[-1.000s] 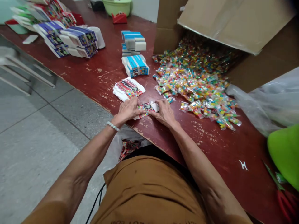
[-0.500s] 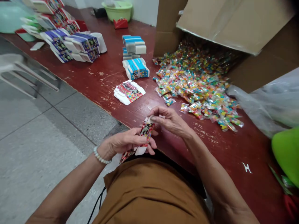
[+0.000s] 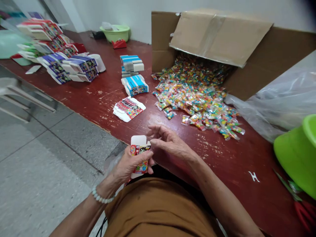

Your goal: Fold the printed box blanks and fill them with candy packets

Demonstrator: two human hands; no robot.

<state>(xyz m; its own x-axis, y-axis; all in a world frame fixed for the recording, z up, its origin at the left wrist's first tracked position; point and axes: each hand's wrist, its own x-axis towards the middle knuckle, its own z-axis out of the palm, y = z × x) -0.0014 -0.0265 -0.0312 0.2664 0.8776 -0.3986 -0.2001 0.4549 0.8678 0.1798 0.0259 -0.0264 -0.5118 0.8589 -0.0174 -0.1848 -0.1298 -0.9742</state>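
My left hand (image 3: 130, 163) is closed around a small red printed candy box (image 3: 141, 161), its white top flap standing up. Just right of the box's top edge is my right hand (image 3: 168, 140), fingers apart and curved, with nothing visible in them; whether a fingertip touches the box I cannot tell. Beyond the hands lies a stack of flat red cartons (image 3: 129, 108) on the dark red table (image 3: 182, 171). Wrapped candies (image 3: 195, 98) spill in a heap from a cardboard box (image 3: 219, 39) lying on its side.
Blue cartons (image 3: 135, 85) and purple cartons (image 3: 81, 65) are stacked farther back. A green basin (image 3: 116, 34) and a red tape dispenser (image 3: 119, 44) stand at the wall. On the right are a bright green tub (image 3: 296, 151) and red-handled scissors (image 3: 302, 207). A white stool (image 3: 22, 93) stands left.
The candy box has turned so its broad printed face shows, with a flap raised. My right hand has let go of its top end and opened. The camera view has tilted up.
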